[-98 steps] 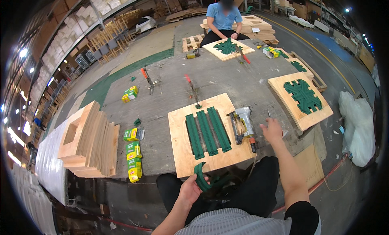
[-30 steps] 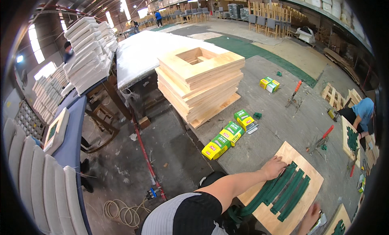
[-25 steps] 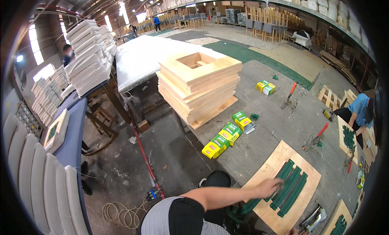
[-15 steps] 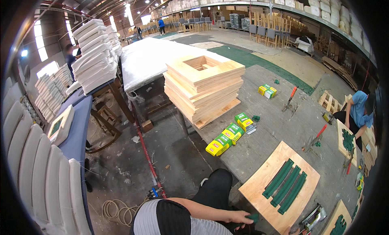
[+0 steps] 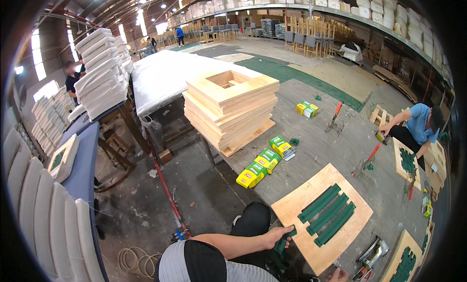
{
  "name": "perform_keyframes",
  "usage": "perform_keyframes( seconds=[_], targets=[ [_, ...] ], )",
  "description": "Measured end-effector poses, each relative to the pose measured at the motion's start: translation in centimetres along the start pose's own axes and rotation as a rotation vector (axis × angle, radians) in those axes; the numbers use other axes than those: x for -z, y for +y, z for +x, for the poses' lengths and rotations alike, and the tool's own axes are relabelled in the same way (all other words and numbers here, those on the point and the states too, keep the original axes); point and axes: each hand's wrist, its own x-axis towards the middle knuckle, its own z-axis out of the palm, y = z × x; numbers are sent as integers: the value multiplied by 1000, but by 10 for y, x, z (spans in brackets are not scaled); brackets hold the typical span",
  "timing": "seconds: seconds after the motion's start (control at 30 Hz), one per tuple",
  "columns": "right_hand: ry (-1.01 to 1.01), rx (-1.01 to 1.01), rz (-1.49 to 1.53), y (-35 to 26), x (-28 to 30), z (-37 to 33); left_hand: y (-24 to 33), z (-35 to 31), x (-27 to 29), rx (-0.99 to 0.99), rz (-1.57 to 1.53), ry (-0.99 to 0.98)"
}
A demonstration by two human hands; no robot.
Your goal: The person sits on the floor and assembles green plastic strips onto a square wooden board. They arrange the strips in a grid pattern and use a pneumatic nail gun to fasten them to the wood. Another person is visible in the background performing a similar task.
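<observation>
The left hand (image 5: 276, 236), which lay flat on the board (image 5: 322, 219) 1 s ago, now has its fingers closed around a green strap (image 5: 283, 243) at the board's near edge. Right hand (image 5: 340, 274) barely visible; grip unclear.

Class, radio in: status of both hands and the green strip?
Left hand closed on green strip at plywood board edge. Right hand barely visible, state unclear. Nothing obstructing.

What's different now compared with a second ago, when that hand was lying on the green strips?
The left hand has come off the green strips on the board, drawn back to the near edge, and closed on a green strip end beside the knee. The right hand barely shows at the bottom. The strips, board, boxes and wood stack lie as before.
</observation>
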Motion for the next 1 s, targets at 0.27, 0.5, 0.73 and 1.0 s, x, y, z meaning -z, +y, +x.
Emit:
perform_keyframes(
  seconds=[0.27,0.5,0.73,1.0],
  targets=[
    [-306,-330,779,23,-44,8,-48,-4,-48,225,105,-374],
    [-374,-288,816,8,-26,-17,-60,-30,-74,71,85,-421],
    [-382,-262,1172,-27,-8,-37,-32,-69,-73,32,125,-507],
    [-272,-146,1272,-28,27,10,35,-51,-55,129,275,-595]
  ],
)
